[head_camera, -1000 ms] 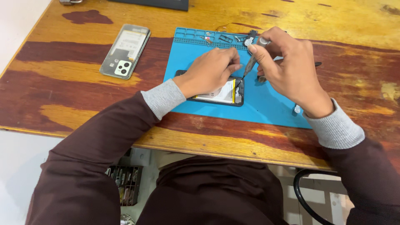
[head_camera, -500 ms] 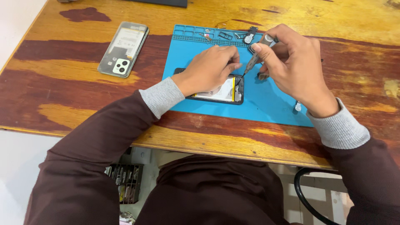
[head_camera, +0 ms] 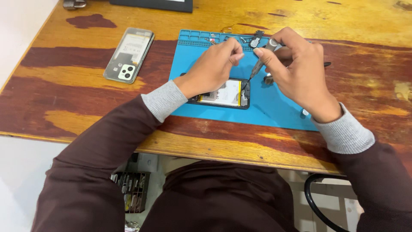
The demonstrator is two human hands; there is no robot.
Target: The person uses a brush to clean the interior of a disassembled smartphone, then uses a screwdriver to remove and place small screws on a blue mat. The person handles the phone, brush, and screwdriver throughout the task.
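Phone (head_camera: 225,93): an opened handset, back cover off, lay flat on the mat, under and just below the left hand; pale battery showing, dark frame round it.
Screwdriver (head_camera: 260,61): slim metal tool, tilted, tip down at the phone's right end, just left of the right hand's palm.
Right hand (head_camera: 300,73): pinched the screwdriver's grey handle between thumb and fingertips, wrist raised off the mat.
Left hand (head_camera: 214,66): curled, fingertips drawn together above the phone's upper edge, heel resting over the phone's left part; whether it pinched anything could not be told.
Step in hand: judged to be working a small screw or clip at the phone's right end.
Doing it well: the tip likely wanted to sit square in its seat before turning; light downward pressure, slow twist with the fingertips only; the left hand would best keep the phone pinned so it did not slide.
Risk: a slip could probably nick the battery beside the tip.
Mat (head_camera: 274,107): blue work mat under both hands, small trays along its far edge.
Loose parts (head_camera: 256,41): small dark pieces on the mat beyond the fingertips; kind unclear.
Cover (head_camera: 129,54): phone back cover, camera cut-outs, well left of the left hand.
Table (head_camera: 86,116): worn wooden top, red-brown patches.
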